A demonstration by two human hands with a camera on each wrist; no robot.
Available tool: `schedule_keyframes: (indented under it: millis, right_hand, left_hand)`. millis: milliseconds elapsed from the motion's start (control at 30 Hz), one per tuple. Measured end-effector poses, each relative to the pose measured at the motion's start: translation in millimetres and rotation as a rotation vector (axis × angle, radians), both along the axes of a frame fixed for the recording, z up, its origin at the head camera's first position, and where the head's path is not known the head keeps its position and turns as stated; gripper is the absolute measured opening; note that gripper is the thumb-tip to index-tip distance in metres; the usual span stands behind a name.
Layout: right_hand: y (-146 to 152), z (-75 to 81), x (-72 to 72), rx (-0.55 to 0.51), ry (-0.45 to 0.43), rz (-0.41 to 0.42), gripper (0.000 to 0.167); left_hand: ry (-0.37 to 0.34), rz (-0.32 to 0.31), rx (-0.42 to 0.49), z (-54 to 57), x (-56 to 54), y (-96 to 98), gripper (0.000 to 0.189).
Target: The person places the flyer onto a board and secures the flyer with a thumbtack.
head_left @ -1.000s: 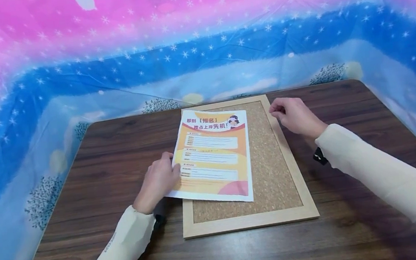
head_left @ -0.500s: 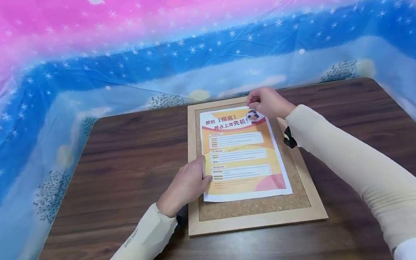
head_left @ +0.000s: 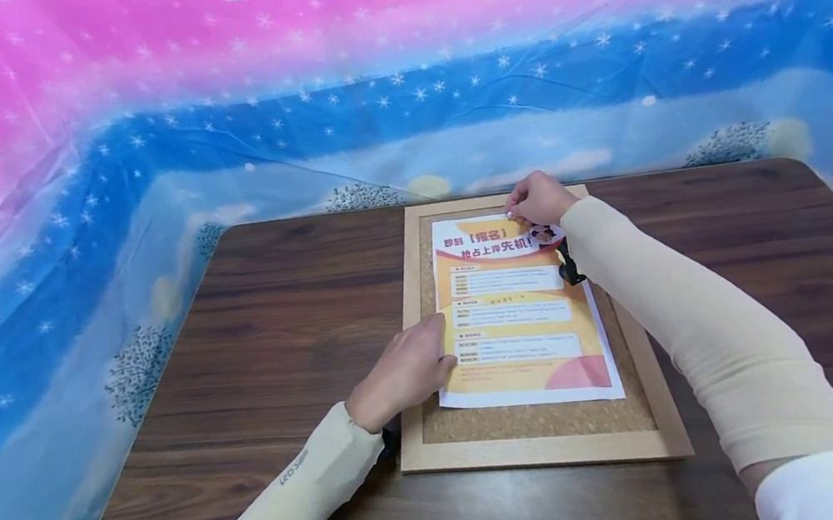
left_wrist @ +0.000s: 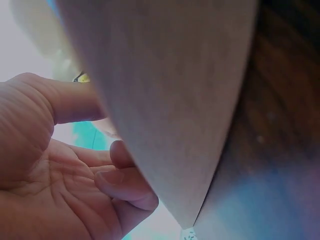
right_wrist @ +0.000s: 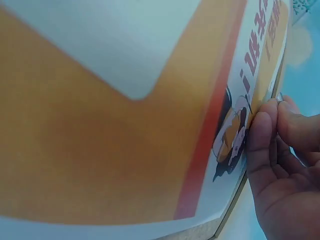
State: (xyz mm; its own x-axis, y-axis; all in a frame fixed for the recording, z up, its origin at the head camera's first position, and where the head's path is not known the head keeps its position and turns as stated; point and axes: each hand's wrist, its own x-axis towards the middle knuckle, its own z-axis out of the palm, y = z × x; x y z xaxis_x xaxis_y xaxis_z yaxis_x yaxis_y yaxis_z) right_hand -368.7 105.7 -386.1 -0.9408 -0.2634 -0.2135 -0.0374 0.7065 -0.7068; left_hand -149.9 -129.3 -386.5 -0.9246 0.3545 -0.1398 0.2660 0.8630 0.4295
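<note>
A yellow and red printed poster [head_left: 511, 381] lies over the cork board [head_left: 538, 422], which has a pale wooden frame. My left hand [head_left: 404, 370] holds the poster at its left edge; in the left wrist view the left hand [left_wrist: 75, 160] has curled fingers beside the board's frame [left_wrist: 165, 90]. At the poster's top edge, right of centre, my right hand [head_left: 540, 199] pinches a small pale push pin [right_wrist: 281, 97] between thumb and forefinger. Most of the pin is hidden by the fingertips. Close to the right hand [right_wrist: 285, 165] is the poster's cartoon figure [right_wrist: 232, 135].
The board lies on a dark wooden table [head_left: 278, 307], near its far edge. Behind the table hangs a pink and blue cloth [head_left: 370, 89] with snowflakes.
My left hand has carried the poster rightward and set it straight on the board. The right hand has moved left from beside the frame to the poster's top edge.
</note>
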Motion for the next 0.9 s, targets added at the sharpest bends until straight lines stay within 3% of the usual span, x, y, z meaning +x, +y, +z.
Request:
schedule_keyframes:
  millis: [667,900]
  right_hand:
    - [-5.2,2.8,1.5,0.027,0.006,-0.077,0.016]
    - [-5.6,0.9,3.9,0.043,0.064,-0.065,0.017]
  left_hand:
    - [0.017,-0.039,0.02,-3.7,-2.2,-1.3,0.038]
    - [0.017,-0.054,0.031,-4.2,-3.3,-2.2,0.037]
